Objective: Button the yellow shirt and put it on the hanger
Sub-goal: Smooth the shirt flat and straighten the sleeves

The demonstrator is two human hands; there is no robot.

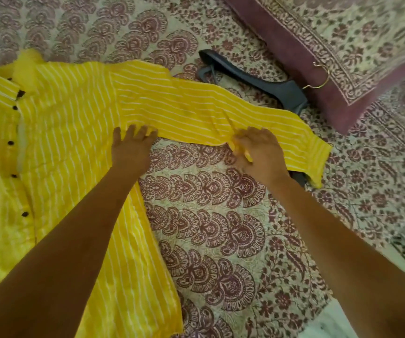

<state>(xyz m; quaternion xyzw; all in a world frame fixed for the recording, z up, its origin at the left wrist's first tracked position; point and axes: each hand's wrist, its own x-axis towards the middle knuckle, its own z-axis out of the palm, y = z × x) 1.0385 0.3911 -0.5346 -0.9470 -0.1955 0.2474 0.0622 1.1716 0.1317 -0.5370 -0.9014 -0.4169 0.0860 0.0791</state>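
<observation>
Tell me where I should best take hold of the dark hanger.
Grip the hanger at its thick middle beside the gold hook, coming from above on the pillow side: it lies flat there uncovered, while the yellow sleeve covers its near arm.

yellow shirt (74, 118) 1 | hanger (257, 84) 1 | pillow (343, 45) 1 | bedspread (221, 215) 1 | hands 2: left hand (129, 152), right hand (260, 154)

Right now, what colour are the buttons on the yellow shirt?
Dark, nearly black buttons run down the yellow shirt front; the head view shows them best.
</observation>
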